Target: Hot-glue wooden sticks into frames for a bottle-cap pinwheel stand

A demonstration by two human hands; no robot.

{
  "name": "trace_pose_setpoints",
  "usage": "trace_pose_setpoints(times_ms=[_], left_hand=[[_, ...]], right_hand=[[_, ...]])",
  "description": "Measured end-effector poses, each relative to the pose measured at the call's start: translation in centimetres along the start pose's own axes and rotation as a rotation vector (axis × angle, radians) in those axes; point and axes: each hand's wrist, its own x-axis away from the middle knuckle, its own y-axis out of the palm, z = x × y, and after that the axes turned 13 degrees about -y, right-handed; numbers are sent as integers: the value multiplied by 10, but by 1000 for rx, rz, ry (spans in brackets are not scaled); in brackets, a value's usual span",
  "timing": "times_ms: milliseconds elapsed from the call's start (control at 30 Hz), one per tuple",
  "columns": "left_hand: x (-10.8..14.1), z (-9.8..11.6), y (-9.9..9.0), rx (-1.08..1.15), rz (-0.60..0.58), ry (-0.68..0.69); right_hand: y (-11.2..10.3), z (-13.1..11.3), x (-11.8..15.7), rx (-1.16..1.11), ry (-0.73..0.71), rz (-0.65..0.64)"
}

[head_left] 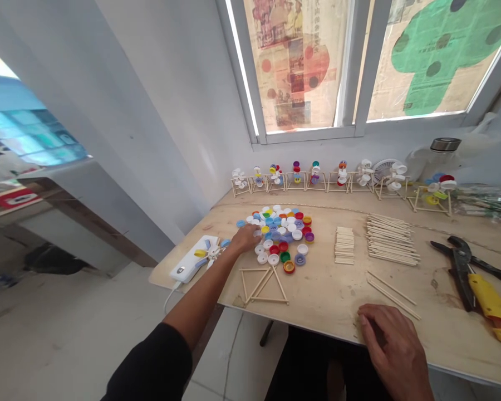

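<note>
left hand (245, 238) in at left edge of bottle caps (281, 230), heaped on table (317, 295); can't tell if fingers pinch one. caps look light, stiff, slick: take by rims. right hand (394, 345) loosely curled, grip hidden, can't tell.

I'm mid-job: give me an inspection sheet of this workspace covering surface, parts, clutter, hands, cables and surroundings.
Surface: wooden table, marked in places.
Job's things: mixed-colour caps in a loose pile; short sticks and long sticks laid together; two loose sticks; frame in front of the caps; row of wheels at the back.
Clutter: pliers and yellow tool, right; white box, left.
Left hand: fingers at the caps' left edge; grip unclear.
Right hand: at the front edge, fingers curled; nothing seen held.
Cables: white cable from the box, off the table.
Surroundings: papered windows; blurred blue jug. Other people: nothing seen.
</note>
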Motion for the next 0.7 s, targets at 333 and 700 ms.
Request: trace_pose_setpoints(times_ms=[333, 700], left_hand=[[25, 13, -3, 42, -14, 146], [47, 12, -8, 110, 184, 148]], right_hand=[[0, 2, 1, 17, 8, -16], [-5, -3, -5, 29, 17, -6]])
